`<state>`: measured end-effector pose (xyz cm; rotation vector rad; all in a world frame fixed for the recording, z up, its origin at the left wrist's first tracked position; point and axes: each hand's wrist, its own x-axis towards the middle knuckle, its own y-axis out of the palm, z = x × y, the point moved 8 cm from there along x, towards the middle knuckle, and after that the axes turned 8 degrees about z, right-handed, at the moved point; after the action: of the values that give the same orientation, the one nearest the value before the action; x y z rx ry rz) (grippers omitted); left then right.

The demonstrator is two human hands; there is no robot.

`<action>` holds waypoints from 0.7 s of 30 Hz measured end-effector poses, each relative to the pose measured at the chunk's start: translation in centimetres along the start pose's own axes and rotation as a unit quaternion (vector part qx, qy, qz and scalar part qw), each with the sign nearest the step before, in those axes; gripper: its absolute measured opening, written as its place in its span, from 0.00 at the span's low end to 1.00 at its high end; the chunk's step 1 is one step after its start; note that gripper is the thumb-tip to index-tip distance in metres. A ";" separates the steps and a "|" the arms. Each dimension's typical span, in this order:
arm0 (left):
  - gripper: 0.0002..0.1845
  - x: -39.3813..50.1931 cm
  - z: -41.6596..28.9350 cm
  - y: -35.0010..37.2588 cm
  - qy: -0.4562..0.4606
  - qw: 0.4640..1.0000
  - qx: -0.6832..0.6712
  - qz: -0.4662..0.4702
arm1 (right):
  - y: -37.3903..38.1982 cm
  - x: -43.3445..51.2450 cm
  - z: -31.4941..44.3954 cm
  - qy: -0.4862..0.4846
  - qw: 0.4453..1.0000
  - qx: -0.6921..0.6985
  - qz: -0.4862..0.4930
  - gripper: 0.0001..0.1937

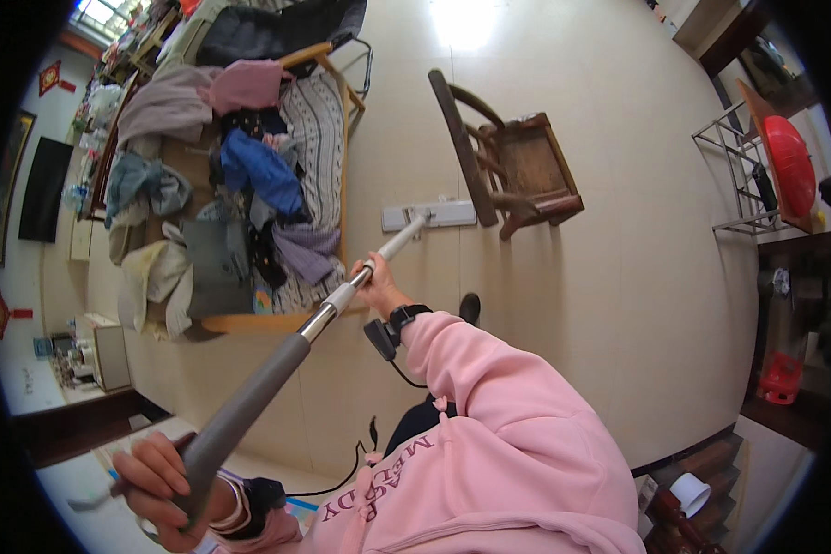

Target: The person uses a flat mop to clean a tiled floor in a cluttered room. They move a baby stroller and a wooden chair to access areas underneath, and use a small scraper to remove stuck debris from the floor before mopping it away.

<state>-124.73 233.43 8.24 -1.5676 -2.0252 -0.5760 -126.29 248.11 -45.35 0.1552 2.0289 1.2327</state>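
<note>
A flat mop with a long pole (343,298) runs slantwise across the view, from lower left to the tiled floor. My left hand (156,485) grips the grey handle end (246,401) of the pole, close to my body. Further down, my right hand (376,282) is closed around the pole's lower white section. The rectangular mop head (443,215) lies flat on the floor beside the legs of a wooden chair (519,166). Part of the chair's back overhangs the head's right end. The underside of the mop head is hidden.
To the left, a wooden-framed daybed (346,173) carries heaped clothes, among them a blue garment (263,170). Behind it stands a black reclining chair (277,31). A metal-legged stand (741,166) with a red round cover (789,166) is at the right. One dark shoe (469,308) shows below me.
</note>
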 end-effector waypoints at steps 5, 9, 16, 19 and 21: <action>0.12 12.4 4.8 -4.3 0.000 0.997 -0.007 -0.078 | 6.0 -0.3 5.3 0.171 0.913 -0.364 -0.074 0.29; 0.11 23.9 10.1 -5.2 0.003 0.999 -0.001 -0.038 | 18.2 0.0 18.6 -0.151 0.568 -0.809 -0.012 0.28; 0.11 34.7 18.8 -10.3 -0.064 0.991 -0.056 -0.106 | 21.8 0.9 35.0 -0.201 0.256 -0.901 -0.287 0.36; 0.14 38.5 20.4 -6.9 -0.045 0.995 -0.049 0.077 | 19.0 2.4 36.8 -0.175 0.274 -0.897 -0.298 0.20; 0.08 39.2 17.5 -3.7 0.230 0.869 0.426 0.098 | 16.4 2.9 37.8 -0.151 0.369 -0.852 -0.339 0.14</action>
<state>-138.65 272.74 19.07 -0.9437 -1.4112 0.0572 -108.15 285.22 -43.50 -1.2007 -0.3756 1.7552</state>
